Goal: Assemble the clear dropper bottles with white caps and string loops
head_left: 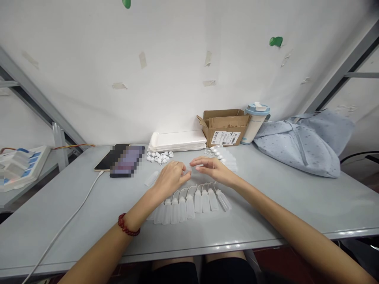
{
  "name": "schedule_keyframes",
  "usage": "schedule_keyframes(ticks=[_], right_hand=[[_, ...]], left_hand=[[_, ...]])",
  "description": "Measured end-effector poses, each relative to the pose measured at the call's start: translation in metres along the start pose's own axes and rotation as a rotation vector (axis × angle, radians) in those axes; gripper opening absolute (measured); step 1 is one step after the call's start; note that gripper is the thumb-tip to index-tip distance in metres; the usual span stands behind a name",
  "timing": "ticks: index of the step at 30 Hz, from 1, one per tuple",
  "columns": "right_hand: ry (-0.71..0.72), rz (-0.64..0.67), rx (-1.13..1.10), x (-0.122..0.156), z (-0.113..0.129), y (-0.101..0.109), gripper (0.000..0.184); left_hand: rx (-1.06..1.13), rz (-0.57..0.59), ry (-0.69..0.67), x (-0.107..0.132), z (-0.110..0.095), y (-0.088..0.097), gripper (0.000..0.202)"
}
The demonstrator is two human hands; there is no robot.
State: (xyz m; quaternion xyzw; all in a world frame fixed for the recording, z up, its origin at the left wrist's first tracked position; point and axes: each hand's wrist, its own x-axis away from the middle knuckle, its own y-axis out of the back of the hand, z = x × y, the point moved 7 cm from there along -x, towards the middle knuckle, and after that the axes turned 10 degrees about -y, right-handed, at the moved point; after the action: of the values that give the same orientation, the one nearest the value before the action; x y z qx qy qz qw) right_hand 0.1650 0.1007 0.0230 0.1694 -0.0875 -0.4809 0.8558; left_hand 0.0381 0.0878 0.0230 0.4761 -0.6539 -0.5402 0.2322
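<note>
My left hand [171,178] is closed, fingers curled toward the thumb around something small and translucent that I cannot make out. Facing it, my right hand [213,169] has its fingers stretched out and slightly apart, with nothing visible in them. Below both hands lies a row of translucent flat plastic bottles [190,207] with thin white tubes at their necks. One loose translucent bottle [152,178] rests left of my left hand. Behind it is a pile of small white caps [160,157]. More bottles with white caps [229,158] lie behind my right hand, partly hidden.
At the back of the grey table [266,197] are a stack of white envelopes [179,140], an open cardboard box [226,128], a tumbler [255,124] and a blue fabric bag [299,146]. Two phone-like devices [127,161] with a white cable [72,213] lie left.
</note>
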Motion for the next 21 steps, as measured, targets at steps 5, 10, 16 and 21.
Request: schedule_keyframes(ticks=[5,10,16,21], right_hand=[[0.091,-0.022,0.092,0.005,0.008,-0.004,0.022],[0.212,-0.058,0.208,0.013,0.019,-0.008,0.020],[0.407,-0.108,0.400,0.024,0.031,-0.019,0.022],[0.469,-0.150,0.501,0.025,0.030,-0.021,0.024]], left_hand=[[-0.013,0.037,-0.054,0.001,-0.002,-0.001,0.022],[0.074,0.068,-0.123,0.004,-0.005,0.001,0.020],[0.117,0.063,-0.141,0.004,-0.007,0.004,0.020],[0.179,-0.002,-0.155,0.002,-0.010,0.010,0.018]])
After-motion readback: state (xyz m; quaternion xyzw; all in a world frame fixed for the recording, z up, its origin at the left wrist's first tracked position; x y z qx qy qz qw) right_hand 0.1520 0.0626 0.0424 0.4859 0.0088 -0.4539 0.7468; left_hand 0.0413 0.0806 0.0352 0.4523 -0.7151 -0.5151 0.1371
